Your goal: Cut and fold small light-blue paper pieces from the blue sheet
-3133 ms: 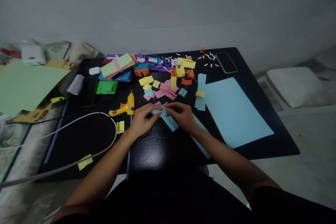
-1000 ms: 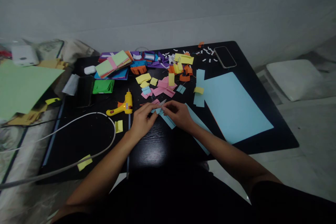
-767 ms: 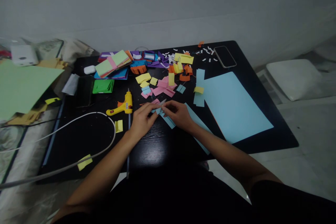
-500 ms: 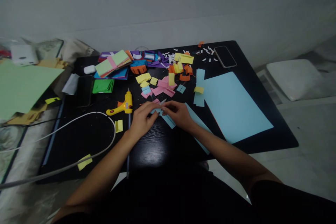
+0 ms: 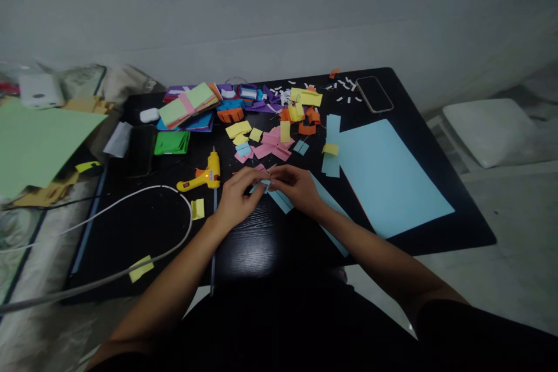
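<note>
Between my two hands is a small light-blue paper piece (image 5: 260, 187), mostly covered by fingers. My left hand (image 5: 239, 196) pinches it from the left, thumb below and fingers above. From the right, my right hand (image 5: 297, 187) closes thumb and fingertips on its other side. A folded light-blue paper (image 5: 281, 201) lies on the table just under my right hand. Beneath my right wrist runs a long light-blue paper strip (image 5: 330, 215). Pink paper pieces (image 5: 274, 144) lie beyond my fingertips.
A yellow glue gun (image 5: 204, 174) lies left of my hands, its light on. A white cable (image 5: 190, 218) loops across the black table's left side. Blue sheets (image 5: 394, 177) lie at right, a phone (image 5: 374, 94) at the back right. Paper stacks (image 5: 189, 106) stand at the back left.
My fingertips have drawn slightly closer together around the blue paper. The pale pointed tip that showed above them is now mostly hidden. The other things stay put.
</note>
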The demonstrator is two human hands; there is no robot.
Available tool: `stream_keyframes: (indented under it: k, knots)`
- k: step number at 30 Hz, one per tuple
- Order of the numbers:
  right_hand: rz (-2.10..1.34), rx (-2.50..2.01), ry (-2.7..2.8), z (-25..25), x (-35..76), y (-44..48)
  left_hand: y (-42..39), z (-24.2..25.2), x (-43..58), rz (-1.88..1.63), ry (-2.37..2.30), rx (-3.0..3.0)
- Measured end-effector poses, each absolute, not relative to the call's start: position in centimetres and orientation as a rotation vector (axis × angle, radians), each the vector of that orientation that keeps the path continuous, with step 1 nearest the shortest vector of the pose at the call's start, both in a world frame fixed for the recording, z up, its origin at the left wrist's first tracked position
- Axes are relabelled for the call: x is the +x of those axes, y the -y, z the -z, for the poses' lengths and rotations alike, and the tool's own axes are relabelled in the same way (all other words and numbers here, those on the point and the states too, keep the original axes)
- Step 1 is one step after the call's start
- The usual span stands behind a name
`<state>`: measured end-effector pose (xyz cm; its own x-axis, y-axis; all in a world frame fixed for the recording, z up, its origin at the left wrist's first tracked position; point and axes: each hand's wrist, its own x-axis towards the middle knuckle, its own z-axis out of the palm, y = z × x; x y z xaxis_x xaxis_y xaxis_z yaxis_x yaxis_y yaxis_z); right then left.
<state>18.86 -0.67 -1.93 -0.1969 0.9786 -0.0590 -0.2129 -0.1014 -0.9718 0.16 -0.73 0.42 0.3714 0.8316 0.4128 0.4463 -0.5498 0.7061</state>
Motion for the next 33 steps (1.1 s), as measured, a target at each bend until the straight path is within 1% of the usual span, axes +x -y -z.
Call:
stream_keyframes:
  k: [20, 33]
  knots:
    - [-1.597, -0.964, 1.036, 1.6, 18.8, 0.7, 0.8, 0.3, 0.4, -1.062, -1.303, 1.774]
    - [-1.617, -0.949, 1.01, 1.3, 18.5, 0.8, 0.8, 0.6, 0.7, -1.097, -1.257, 1.611]
